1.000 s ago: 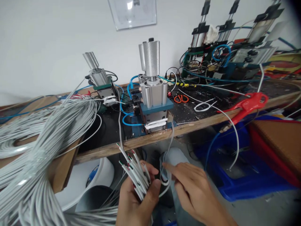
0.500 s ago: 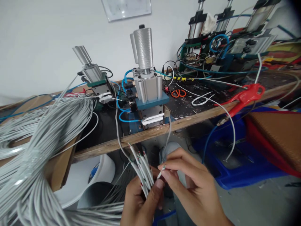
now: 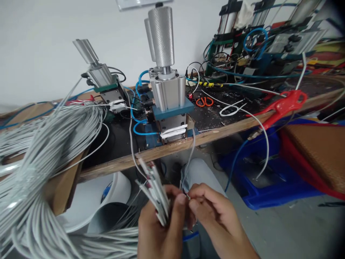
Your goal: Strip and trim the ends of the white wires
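Observation:
My left hand (image 3: 164, 230) is closed round a bundle of white cables (image 3: 154, 190), whose ends stick up with bits of red and dark inner wire showing. Its thumb and forefinger also steady one cable's end (image 3: 186, 195), small and partly hidden between the hands. On that same end the fingertips of my right hand (image 3: 215, 216) are pinched, close beside the left thumb. Both hands are held in front of the bench edge, below a pneumatic press (image 3: 168, 93) with a knurled silver cylinder.
A thick coil of grey cables (image 3: 51, 144) drapes over the bench's left end. Beneath stands a white bucket (image 3: 122, 190). A smaller press (image 3: 101, 77) is behind. Orange-handled scissors (image 3: 205, 101) lie on the bench (image 3: 121, 167). A red air gun (image 3: 287, 106) hangs above a blue stool (image 3: 250, 194).
The view has shifted, so the presses sit higher in it. The bundle leans further left. My right fingers have come closer to the left thumb, and the pinched end points differently.

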The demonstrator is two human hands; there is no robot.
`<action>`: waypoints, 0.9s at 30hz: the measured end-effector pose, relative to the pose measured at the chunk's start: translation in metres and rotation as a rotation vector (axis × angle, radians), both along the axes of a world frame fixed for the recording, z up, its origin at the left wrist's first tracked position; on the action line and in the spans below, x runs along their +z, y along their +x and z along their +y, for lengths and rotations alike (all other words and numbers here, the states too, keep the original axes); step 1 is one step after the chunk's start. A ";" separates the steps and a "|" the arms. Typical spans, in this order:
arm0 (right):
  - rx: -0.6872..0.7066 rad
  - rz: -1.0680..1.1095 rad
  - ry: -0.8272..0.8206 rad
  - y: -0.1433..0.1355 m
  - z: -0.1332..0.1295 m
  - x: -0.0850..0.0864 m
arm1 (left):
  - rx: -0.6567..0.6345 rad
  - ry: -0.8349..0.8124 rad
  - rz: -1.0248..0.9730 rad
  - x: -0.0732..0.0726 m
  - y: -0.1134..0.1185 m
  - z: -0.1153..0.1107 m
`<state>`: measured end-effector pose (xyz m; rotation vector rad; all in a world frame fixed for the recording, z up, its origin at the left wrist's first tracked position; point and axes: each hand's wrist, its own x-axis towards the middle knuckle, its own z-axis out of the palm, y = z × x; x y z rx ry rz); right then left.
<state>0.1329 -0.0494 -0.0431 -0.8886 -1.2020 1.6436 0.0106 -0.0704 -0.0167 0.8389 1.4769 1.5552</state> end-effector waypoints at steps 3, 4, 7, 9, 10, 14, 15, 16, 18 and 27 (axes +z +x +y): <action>0.036 0.007 0.001 -0.001 -0.001 0.001 | -0.133 -0.144 -0.140 0.013 0.005 0.000; 0.051 0.009 0.010 -0.001 -0.001 0.001 | -0.146 -0.154 -0.146 0.015 0.004 0.000; 0.067 -0.003 0.024 -0.001 -0.002 -0.002 | -0.151 -0.152 -0.099 0.019 0.000 0.001; 0.074 -0.019 0.020 0.001 -0.002 -0.003 | -0.150 -0.150 -0.063 0.020 -0.003 0.002; 0.085 -0.025 0.015 0.001 -0.002 -0.002 | -0.148 -0.147 -0.036 0.020 -0.003 0.002; 0.122 -0.010 -0.010 0.002 0.000 0.002 | -0.149 -0.120 0.098 0.021 -0.004 0.002; 0.123 -0.007 -0.010 0.002 0.001 0.004 | -0.149 -0.117 0.117 0.021 -0.004 0.002; 0.119 -0.011 -0.004 0.003 0.002 0.005 | -0.149 -0.116 0.129 0.021 -0.004 0.002; 0.116 -0.053 0.037 0.005 0.004 0.007 | -0.142 -0.122 0.143 0.021 -0.004 0.003; 0.230 -0.258 0.111 0.023 0.006 0.011 | -0.260 -0.201 0.113 0.020 -0.006 0.001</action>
